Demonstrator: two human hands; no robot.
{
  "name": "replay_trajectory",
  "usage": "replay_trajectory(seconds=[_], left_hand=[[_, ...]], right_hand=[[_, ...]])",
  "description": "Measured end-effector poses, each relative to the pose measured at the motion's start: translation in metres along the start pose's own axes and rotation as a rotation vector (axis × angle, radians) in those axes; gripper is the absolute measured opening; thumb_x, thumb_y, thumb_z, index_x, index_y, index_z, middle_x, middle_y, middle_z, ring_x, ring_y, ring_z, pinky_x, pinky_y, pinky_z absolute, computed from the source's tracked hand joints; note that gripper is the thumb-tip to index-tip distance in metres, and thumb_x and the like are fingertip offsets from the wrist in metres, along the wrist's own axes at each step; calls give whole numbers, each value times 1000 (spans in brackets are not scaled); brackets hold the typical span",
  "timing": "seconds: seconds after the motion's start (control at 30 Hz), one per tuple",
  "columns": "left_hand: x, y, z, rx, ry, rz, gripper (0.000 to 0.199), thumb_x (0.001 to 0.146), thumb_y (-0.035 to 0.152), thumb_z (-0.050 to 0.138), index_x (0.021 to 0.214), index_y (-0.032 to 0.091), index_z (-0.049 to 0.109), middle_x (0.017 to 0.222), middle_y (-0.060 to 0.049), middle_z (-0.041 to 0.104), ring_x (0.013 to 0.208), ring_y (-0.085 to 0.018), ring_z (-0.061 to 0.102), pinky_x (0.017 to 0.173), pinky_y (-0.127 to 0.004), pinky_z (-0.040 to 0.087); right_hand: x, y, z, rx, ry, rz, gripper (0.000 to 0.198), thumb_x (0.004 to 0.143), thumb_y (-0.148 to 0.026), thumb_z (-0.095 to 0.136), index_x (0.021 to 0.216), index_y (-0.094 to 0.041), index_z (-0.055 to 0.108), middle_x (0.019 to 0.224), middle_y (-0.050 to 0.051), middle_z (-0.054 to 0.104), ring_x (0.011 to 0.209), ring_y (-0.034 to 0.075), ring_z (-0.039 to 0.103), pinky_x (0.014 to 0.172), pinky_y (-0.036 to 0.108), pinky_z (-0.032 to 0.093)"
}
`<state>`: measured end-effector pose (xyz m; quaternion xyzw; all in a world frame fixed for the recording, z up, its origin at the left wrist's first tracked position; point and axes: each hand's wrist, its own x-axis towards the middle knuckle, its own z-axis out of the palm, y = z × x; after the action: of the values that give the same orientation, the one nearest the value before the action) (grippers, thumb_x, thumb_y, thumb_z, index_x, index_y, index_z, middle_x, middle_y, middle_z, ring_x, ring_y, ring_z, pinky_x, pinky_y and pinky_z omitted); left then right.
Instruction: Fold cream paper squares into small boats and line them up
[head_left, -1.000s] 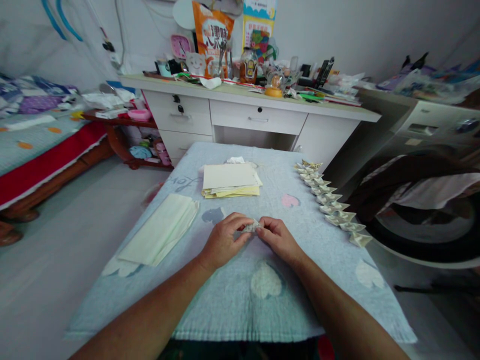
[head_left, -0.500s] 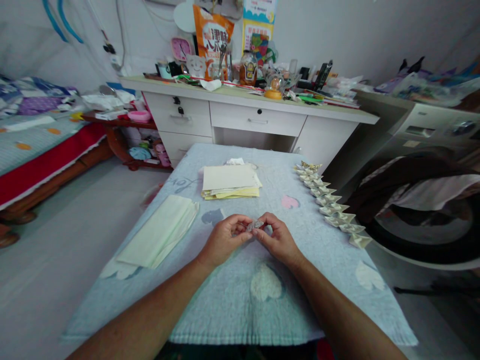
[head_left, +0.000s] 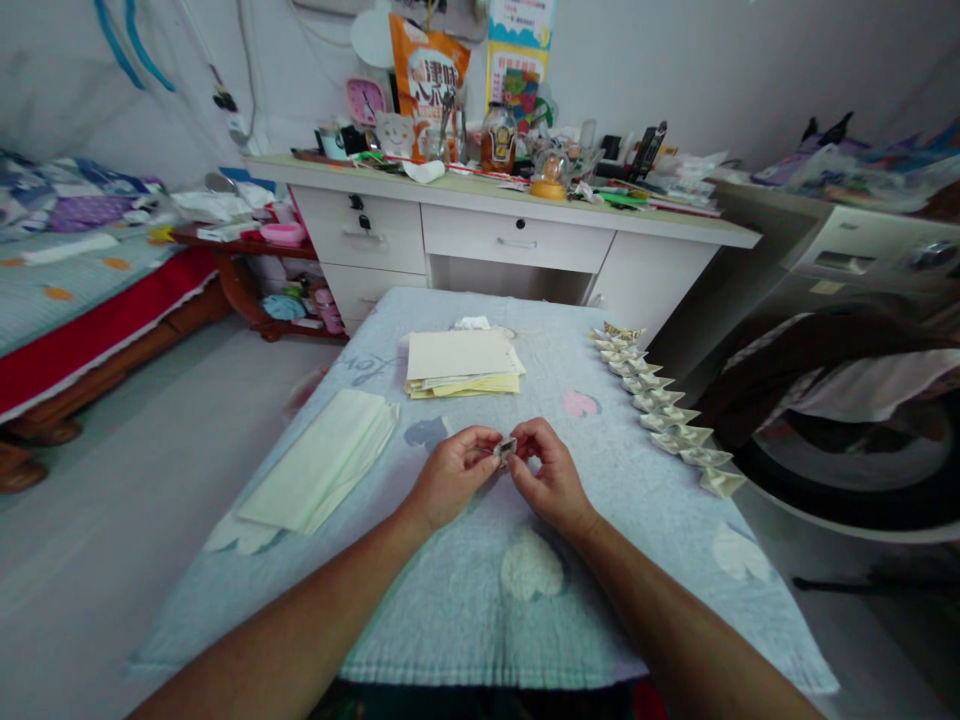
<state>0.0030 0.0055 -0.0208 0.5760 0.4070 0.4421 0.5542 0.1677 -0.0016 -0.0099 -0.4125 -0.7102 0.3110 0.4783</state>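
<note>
A small folded piece of grey printed paper (head_left: 505, 450) is pinched between my two hands over the middle of the cloth-covered table. My left hand (head_left: 459, 467) grips its left side between thumb and fingers. On the other side my right hand (head_left: 550, 474) holds its edge with thumb and fingertips. The paper now shows a darker, hollow-looking middle; its exact shape is too small to make out. Beyond the hands lies a stack of cream and yellow paper (head_left: 461, 357). To the left rests a folded pale green paper bundle (head_left: 319, 460).
Several folded paper boats (head_left: 667, 415) stand in a row along the table's right side. A washing machine (head_left: 847, 270) with cloth at its door is to the right. Behind the table stands a cluttered white desk (head_left: 517, 235); a bed (head_left: 90, 290) is at left.
The small paper has been turned in my fingers, from lying flat and wide to more upright, with a dark middle showing. Both hands stay in nearly the same place.
</note>
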Motion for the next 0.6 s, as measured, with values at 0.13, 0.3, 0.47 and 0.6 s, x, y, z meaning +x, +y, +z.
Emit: replay_trajectory(seconds=[0.13,0.3,0.47,0.6], left_hand=[[1,-2,0,-48,2,-21,26,78,23,63,103,15,60,94,-6,70,87,-16,66,81,-30,51],[2,4,2,-186,34,-89,25,74,19,63,98,14,59,82,-3,69,75,-13,65,74,-28,51],[0,9,0,-376,21,-158,25,73,20,61,98,14,60,84,-3,66,73,-13,64,71,-28,51],[-1,9,-1,-327,28,-130,33,70,24,70,100,15,59,90,-3,65,80,-14,63,75,-28,50]], right_hand=[[-1,-3,-2,-69,-32,-66,20,76,-9,51,92,-21,54,89,3,50,75,14,50,68,27,44],[-2,-4,-3,-114,-75,-112,29,75,-6,50,98,-23,57,91,4,48,79,16,50,71,29,44],[-2,-5,-3,-124,-113,-145,36,73,-4,48,101,-23,59,93,4,45,86,17,50,75,30,44],[-3,-5,-4,-120,-110,-160,36,73,-4,47,101,-23,60,94,4,45,87,17,50,75,31,44]])
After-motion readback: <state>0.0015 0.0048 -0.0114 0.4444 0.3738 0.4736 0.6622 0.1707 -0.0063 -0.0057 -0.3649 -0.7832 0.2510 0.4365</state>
